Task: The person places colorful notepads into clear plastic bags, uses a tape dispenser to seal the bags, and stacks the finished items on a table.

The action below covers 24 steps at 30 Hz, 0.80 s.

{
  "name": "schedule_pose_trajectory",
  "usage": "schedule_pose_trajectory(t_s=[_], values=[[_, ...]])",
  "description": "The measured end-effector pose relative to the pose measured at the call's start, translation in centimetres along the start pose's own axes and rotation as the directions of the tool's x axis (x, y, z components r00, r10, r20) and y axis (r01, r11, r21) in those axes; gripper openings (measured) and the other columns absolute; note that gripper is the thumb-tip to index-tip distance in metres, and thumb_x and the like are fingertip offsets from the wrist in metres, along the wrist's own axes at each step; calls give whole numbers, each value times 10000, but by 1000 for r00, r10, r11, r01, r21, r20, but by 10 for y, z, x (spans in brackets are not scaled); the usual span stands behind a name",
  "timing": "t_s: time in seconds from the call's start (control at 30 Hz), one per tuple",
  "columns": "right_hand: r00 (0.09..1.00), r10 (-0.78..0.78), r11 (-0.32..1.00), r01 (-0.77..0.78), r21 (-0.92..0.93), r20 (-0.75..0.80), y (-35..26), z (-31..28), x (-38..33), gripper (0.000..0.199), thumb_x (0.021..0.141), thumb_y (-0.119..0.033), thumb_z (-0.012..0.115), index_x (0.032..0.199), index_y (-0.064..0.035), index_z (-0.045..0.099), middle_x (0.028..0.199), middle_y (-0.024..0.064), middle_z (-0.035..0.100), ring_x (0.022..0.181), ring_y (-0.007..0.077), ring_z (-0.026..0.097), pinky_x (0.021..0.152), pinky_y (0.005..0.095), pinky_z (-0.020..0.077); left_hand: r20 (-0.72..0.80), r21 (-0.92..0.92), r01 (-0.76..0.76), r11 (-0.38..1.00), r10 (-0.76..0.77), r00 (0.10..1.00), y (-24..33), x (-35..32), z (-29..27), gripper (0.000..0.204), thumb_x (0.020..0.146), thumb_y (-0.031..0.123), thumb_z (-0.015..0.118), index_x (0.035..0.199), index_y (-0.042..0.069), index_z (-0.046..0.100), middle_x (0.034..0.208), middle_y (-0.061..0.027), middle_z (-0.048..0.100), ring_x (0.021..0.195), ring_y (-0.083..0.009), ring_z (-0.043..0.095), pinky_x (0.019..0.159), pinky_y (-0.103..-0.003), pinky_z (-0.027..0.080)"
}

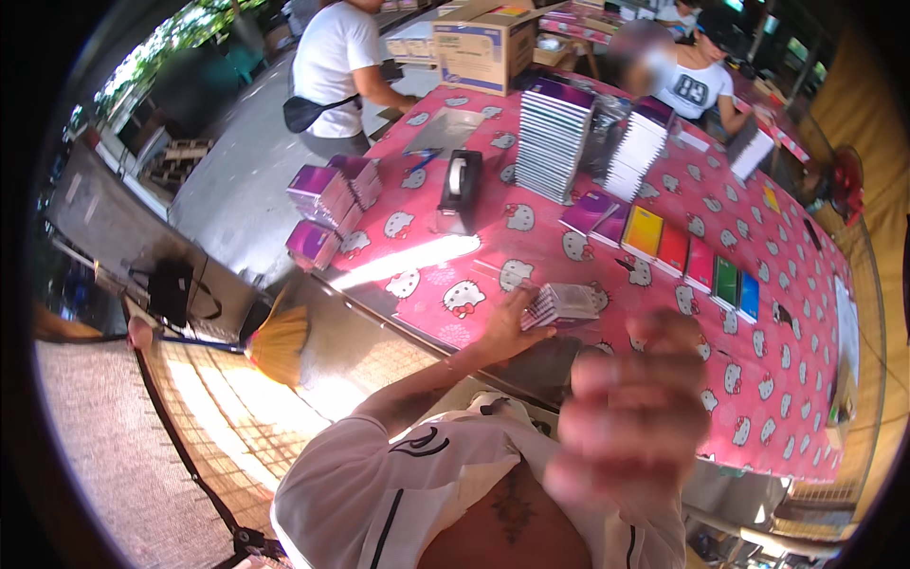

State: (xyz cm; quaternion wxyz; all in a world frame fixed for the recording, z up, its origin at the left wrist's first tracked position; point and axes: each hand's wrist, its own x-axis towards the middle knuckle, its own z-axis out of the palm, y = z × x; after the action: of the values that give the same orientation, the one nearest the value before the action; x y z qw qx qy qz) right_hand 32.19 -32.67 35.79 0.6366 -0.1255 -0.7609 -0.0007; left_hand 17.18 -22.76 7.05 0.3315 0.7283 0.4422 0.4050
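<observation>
Your left hand (500, 330) gripped a small stack of notebooks (563, 303) at the near edge of the pink table (758, 398). Your right hand (633, 408) was raised, blurred, fingers curled; grip unclear. Coloured notebooks (697, 266) lay in a row beyond.

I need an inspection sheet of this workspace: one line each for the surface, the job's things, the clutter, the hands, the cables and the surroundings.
Surface: table under a pink cartoon-cat cloth.
Job's things: small stack of booklets at the near edge; left hand touches it.
Clutter: two tall notebook stacks, a row of coloured notebooks, purple packs, tape dispenser, cardboard box.
Hands: left hand on the booklets; right hand raised near the camera, blurred, grip unclear.
Cables: nothing seen.
Surroundings: two other people at the far side, broom and black bag on the floor.
</observation>
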Motion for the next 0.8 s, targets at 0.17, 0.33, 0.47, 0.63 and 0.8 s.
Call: schedule_pose_trajectory(t_s=[0.17, 0.33, 0.47, 0.63, 0.8], values=[[906, 57, 997, -29, 72, -420, -48, 48, 15, 116, 934, -209, 521, 1002, -272, 590, 842, -37, 574, 773, 143, 546, 798, 339, 407, -675, -417, -75, 906, -253, 693, -23, -22, -174, 377, 918, 231, 731, 1195, 27, 577, 1008, -77, 683, 863, -155, 651, 709, -300, 540], [822, 5, 999, 19, 37, -569, -28, 96, 53, 234, 1049, -197, 257, 1205, -156, 426, 949, 85, 536, 647, 58, 444, 627, 114, 374, -808, -552, 289, 782, -587, 47, -167, -46, -366, 500, 874, 517, 701, 838, 18, 701, 777, -37, 644, 640, -135, 575, 539, -325, 460], [978, -47, 877, -57, -477, -203, -45, 8, 27, 236, 1006, -300, 456, 871, -197, 621, 948, -21, 578, 1058, 142, 469, 888, 249, 386, -714, -483, 429, 763, -627, 311, -236, -65, -436, 771, 853, 657, 647, 1214, -24, 629, 1082, -156, 668, 811, -228, 659, 601, -324, 528], [945, -67, 799, -141, -584, -319, -46, -11, 15, 90, 971, -160, 554, 1030, -225, 575, 907, 78, 628, 691, 107, 543, 646, 211, 374, -651, -514, 483, 709, -689, 319, -251, -15, -361, 856, 917, 645, 557, 1464, -3, 439, 1358, -194, 573, 1081, -279, 620, 780, -425, 532], [793, -393, 722, -47, -690, -466, 7, -178, -46, 145, 895, -90, 476, 877, -69, 619, 874, 122, 624, 909, 337, 618, 859, 481, 469, -937, 219, 834, 506, 347, 36, -231, -18, -367, 789, 900, 646, 593, 1330, -10, 503, 1200, -245, 567, 1007, -367, 588, 769, -504, 520]])
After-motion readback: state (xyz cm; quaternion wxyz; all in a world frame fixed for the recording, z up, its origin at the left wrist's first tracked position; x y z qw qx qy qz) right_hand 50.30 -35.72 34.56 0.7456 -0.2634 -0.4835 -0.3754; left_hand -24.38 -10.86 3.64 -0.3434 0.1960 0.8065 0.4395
